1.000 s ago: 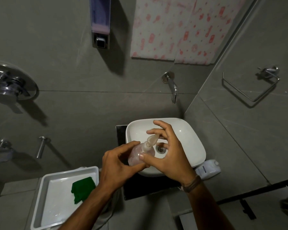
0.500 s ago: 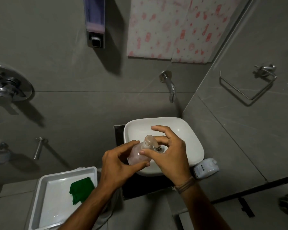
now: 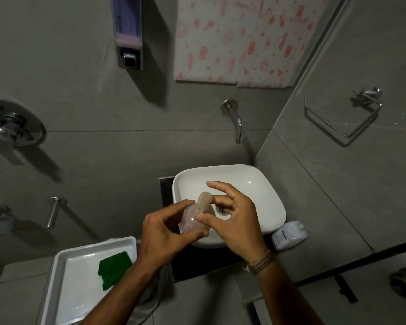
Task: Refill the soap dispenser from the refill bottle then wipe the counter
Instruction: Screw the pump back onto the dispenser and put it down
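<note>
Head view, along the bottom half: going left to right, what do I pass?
White rectangular tray → green cloth → left hand → clear pump dispenser bottle → right hand → white refill jug.

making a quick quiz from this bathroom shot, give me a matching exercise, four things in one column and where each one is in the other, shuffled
Things
1. green cloth
2. soap dispenser bottle
3. white refill bottle
4. wall tap

Places
A. on the counter right of the basin
B. in the white tray
C. on the wall above the basin
D. held in both hands over the basin

Pairs: 1-B, 2-D, 3-A, 4-C
</note>
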Available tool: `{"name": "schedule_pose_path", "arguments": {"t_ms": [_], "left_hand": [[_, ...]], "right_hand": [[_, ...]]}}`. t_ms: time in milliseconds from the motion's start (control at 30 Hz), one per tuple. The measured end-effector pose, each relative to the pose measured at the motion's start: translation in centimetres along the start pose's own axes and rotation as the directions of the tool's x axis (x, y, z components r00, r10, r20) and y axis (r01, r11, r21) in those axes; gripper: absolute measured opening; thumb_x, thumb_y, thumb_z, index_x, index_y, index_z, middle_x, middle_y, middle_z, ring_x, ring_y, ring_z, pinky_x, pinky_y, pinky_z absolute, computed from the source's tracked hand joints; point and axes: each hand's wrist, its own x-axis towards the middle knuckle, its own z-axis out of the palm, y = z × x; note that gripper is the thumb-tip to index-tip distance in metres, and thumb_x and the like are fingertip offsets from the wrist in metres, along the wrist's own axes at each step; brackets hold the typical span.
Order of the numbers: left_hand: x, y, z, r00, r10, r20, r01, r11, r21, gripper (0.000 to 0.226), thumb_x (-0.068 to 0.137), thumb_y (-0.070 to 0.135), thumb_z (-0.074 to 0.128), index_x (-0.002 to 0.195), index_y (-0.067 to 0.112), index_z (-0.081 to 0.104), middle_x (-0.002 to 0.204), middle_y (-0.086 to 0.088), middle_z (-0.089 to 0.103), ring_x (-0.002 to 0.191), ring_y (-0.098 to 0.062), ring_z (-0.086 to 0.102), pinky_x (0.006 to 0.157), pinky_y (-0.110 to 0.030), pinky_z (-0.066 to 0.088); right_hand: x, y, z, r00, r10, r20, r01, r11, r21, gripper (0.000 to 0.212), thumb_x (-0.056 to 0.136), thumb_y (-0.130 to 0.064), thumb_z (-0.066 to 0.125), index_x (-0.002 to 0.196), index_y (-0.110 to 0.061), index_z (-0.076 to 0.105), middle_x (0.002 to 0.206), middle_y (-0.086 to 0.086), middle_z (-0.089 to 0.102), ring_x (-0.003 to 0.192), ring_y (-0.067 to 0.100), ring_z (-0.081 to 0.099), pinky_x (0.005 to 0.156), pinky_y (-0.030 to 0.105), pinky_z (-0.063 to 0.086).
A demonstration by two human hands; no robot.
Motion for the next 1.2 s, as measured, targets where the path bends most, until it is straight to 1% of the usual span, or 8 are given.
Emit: {"name": "schedule_pose_path", "arguments": {"t_ms": [133, 267, 500, 700, 800, 933, 1067, 1200], "left_hand": [[-0.2, -0.1, -0.2, 1.0, 0.021, 0.004, -0.021, 1.0, 0.017, 0.079, 0.063, 0.048, 0.097, 0.132, 0.016, 0.074, 0.124, 0.004, 0.079, 0.112, -0.013, 0.077, 0.093, -0.044, 0.065], [-0.2, -0.1, -0.1, 0.999, 0.032, 0.014, -0.032, 0.999, 0.014, 0.079, 0.065, 0.052, 0.095, 0.132, 0.018, 0.074, 0.125, 0.005, 0.079, 0.114, -0.01, 0.076, 0.095, -0.039, 0.065], [-0.1, -1.4, -1.2, 0.997, 0.013, 0.075, -0.013, 1.0, 0.002, 0.072, 0.065, 0.037, 0.101, 0.131, 0.032, 0.073, 0.125, 0.016, 0.078, 0.115, -0.008, 0.075, 0.094, -0.027, 0.063], [-0.5, -2.6, -1.1, 0.996, 0.016, 0.082, -0.013, 0.999, -0.034, 0.072, 0.068, 0.032, 0.102, 0.133, 0.028, 0.073, 0.127, 0.015, 0.077, 0.116, -0.011, 0.075, 0.095, -0.027, 0.062], [-1.3, -3.3, -0.7, 0.997, -0.026, 0.076, 0.032, 0.996, -0.079, 0.073, 0.067, 0.038, 0.101, 0.133, 0.028, 0.073, 0.126, 0.011, 0.078, 0.117, -0.013, 0.075, 0.096, -0.026, 0.06], [-4.3, -6.6, 0.9, 0.987, -0.15, 0.066, 0.155, 0.984, -0.087, 0.066, 0.066, 0.034, 0.102, 0.126, 0.031, 0.076, 0.121, 0.01, 0.079, 0.114, -0.013, 0.075, 0.097, -0.026, 0.059], [-7.7, -11.6, 2.5, 0.949, -0.316, 0.013, 0.316, 0.944, -0.094, 0.068, 0.059, 0.037, 0.102, 0.123, 0.032, 0.077, 0.121, 0.003, 0.077, 0.115, -0.014, 0.073, 0.1, -0.03, 0.059], [-8.7, -17.1, 3.9, 0.907, -0.421, 0.003, 0.42, 0.904, -0.084, 0.066, 0.066, 0.006, 0.098, 0.126, 0.014, 0.073, 0.123, -0.008, 0.079, 0.117, -0.026, 0.075, 0.104, -0.051, 0.058]], "right_hand": [[-0.6, -1.2, -0.5, 0.994, -0.046, -0.1, 0.046, 0.999, -0.003, 0.066, 0.06, -0.062, 0.087, 0.118, -0.038, 0.07, 0.117, -0.023, 0.073, 0.11, -0.004, 0.069, 0.094, 0.022, 0.059], [-1.0, -2.5, -0.3, 0.98, -0.113, -0.164, 0.095, 0.989, -0.116, 0.05, 0.063, -0.066, 0.081, 0.104, -0.037, 0.076, 0.099, -0.037, 0.069, 0.1, -0.005, 0.071, 0.084, 0.014, 0.059], [0.1, -1.3, -2.0, 0.99, -0.078, 0.119, 0.083, 0.996, -0.042, 0.049, 0.078, -0.032, 0.088, 0.124, -0.023, 0.075, 0.122, -0.016, 0.074, 0.114, -0.001, 0.069, 0.096, 0.026, 0.06], [0.4, 0.5, -2.3, 0.958, -0.064, 0.28, 0.041, 0.995, 0.088, 0.073, 0.071, -0.039, 0.091, 0.138, -0.027, 0.065, 0.134, -0.015, 0.07, 0.126, 0.005, 0.064, 0.101, 0.029, 0.058], [-0.9, 3.8, -2.1, 0.926, 0.073, 0.371, -0.103, 0.993, 0.06, 0.094, 0.064, -0.033, 0.097, 0.145, -0.044, 0.051, 0.142, -0.021, 0.061, 0.129, 0.007, 0.06, 0.094, 0.026, 0.06], [-5.0, 10.1, 2.2, 0.909, 0.274, 0.313, -0.263, 0.962, -0.078, 0.076, 0.065, -0.029, 0.092, 0.121, -0.066, 0.057, 0.119, -0.022, 0.071, 0.091, 0.01, 0.073, 0.074, 0.024, 0.062], [-7.3, 15.7, 6.8, 0.887, 0.402, 0.228, -0.416, 0.909, 0.017, 0.053, 0.073, -0.026, 0.09, 0.118, -0.044, 0.069, 0.109, -0.012, 0.079, 0.093, 0.008, 0.077, 0.085, 0.036, 0.065], [-7.8, 20.1, 10.0, 0.863, 0.464, 0.201, -0.488, 0.867, 0.096, 0.052, 0.083, -0.005, 0.083, 0.125, -0.032, 0.07, 0.119, -0.007, 0.076, 0.11, 0.01, 0.073, 0.089, 0.021, 0.06]]}}
